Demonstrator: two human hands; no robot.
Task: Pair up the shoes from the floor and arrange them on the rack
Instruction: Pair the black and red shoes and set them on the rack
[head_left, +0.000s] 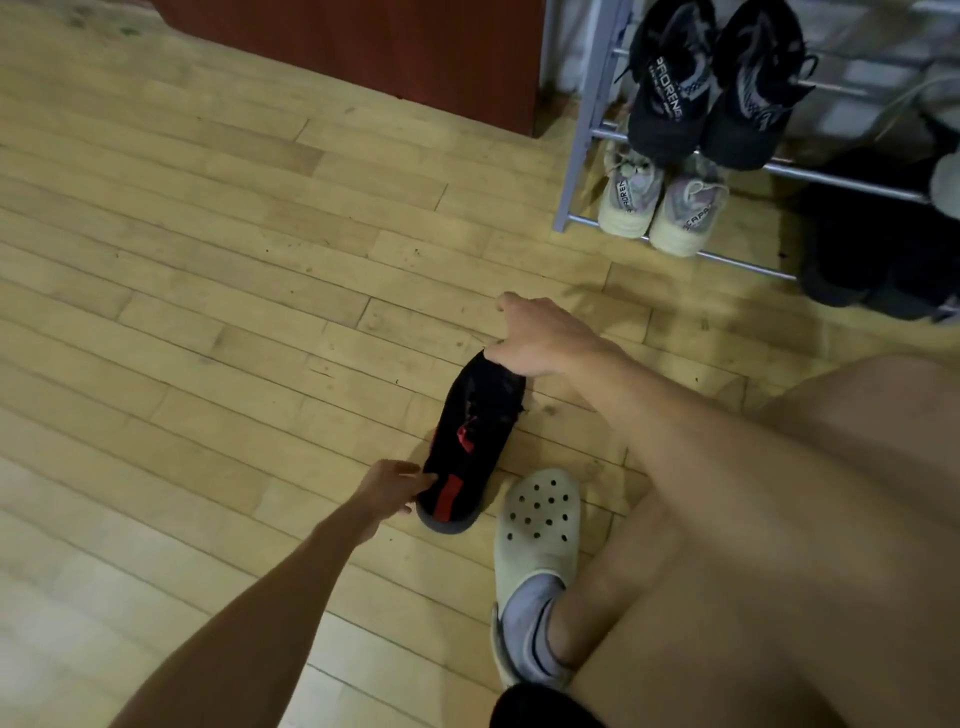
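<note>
Knees bent, the person is gripping a black shoe (470, 441) on the floor (208, 260): left hand (389, 488) pinching its toe, right hand (540, 338) clamping its heel, near the rack (587, 119).

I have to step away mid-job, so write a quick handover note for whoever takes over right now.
Left hand: touching the near end of the black shoe; grip unclear.
Right hand: holding the shoe's far end.
The shoe, with red accents, is on the floor beside the clog on the person's foot.
Done: black pair on the rack's upper bar, beige pair on the lower, dark shoes to their right.
Left: find this shoe's mate, not in view, and rack both.
</note>
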